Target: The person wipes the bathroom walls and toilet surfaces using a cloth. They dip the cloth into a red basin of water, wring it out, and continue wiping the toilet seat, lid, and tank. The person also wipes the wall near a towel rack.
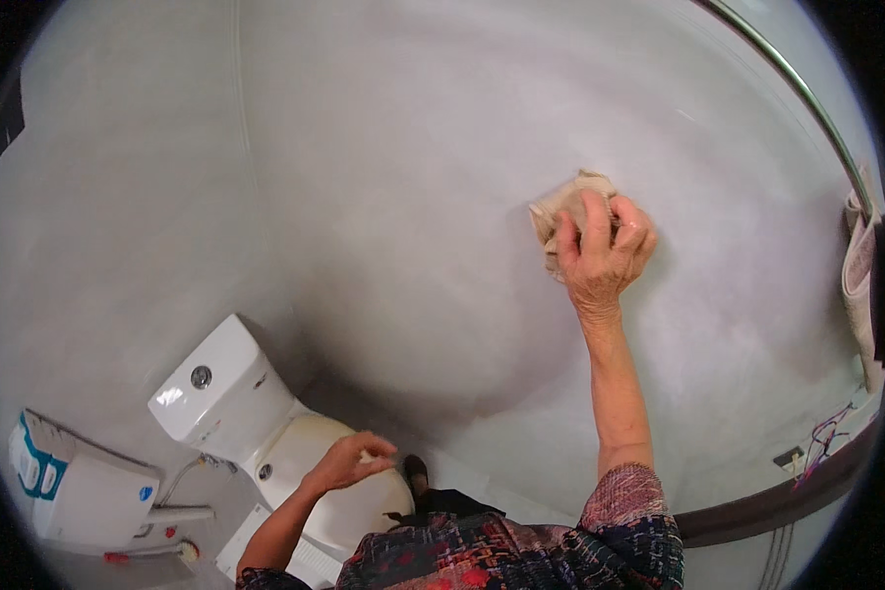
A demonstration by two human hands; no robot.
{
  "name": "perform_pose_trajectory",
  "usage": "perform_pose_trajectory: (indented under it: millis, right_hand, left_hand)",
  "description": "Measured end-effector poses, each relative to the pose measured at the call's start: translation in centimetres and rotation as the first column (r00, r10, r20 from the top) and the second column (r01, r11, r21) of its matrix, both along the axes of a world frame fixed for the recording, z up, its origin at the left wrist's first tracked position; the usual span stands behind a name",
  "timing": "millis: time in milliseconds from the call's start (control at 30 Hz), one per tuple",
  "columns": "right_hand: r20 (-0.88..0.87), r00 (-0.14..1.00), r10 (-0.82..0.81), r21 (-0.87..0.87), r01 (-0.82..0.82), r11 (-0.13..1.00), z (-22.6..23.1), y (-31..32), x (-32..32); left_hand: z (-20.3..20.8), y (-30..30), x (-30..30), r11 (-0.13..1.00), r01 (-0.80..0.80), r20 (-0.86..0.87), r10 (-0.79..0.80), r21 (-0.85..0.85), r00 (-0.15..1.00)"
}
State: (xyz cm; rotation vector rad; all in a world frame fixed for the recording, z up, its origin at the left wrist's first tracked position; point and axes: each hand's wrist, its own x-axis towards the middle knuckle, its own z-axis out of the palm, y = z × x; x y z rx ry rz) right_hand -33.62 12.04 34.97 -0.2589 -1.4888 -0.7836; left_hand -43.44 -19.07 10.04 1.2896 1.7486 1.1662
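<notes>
1. Your left hand [349, 462] is low and close to your body, fingers loosely bent around nothing visible; it overlaps the toilet lid [359, 511] in view.
2. Your right arm [615, 393] stretches straight out, well apart from the left, and your right hand [608, 246] is clamped on the cloth, fingers arched and spread.
3. The cloth [549, 221] is beige, bunched and creased, held against the pale wall [433, 197], its folded edges poking out left of and above your fingers.
4. Smooth wall surrounds the cloth on every side. Leftward it runs to a corner line [241, 108], with the toilet tank [216, 388] below; rightward, to a metal rail [796, 84] and a hanging towel [860, 280].
</notes>
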Motion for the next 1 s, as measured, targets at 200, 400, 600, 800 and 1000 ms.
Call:
perform_pose_trajectory:
  millis: [200, 400, 600, 800, 1000]
  right_hand:
    - [0.379, 0.914, -0.146, 0.164, 0.089, 0.983, -4.3, 0.4, 0.2]
    - [0.898, 0.438, -0.04, 0.087, -0.088, 0.992, -11.8, -1.1, 3.6]
    - [0.988, 0.143, 0.058, -0.036, -0.152, 0.988, -17.3, -1.0, 2.6]
    - [0.84, 0.536, 0.085, 0.033, -0.207, 0.978, -13.7, -4.5, -12.2]
    - [0.826, 0.56, 0.065, 0.034, -0.165, 0.986, -13.2, -5.2, -17.8]
  left_hand:
    - [-2.7, -9.1, 4.3, 0.927, 0.187, 0.016, -0.192, -0.326, 0.981]
    - [-5.5, -17.8, 11.2, 0.899, 0.019, -0.077, -0.059, -0.437, 0.995]
    - [-4.0, -20.3, 15.5, 0.838, -0.126, 0.078, 0.196, -0.531, 0.977]
    - [-5.3, -21.4, 19.6, 0.876, -0.218, 0.387, 0.398, -0.431, 0.832]
    - [-5.8, -19.7, 23.9, 0.818, -0.246, 0.416, 0.494, -0.52, 0.764]
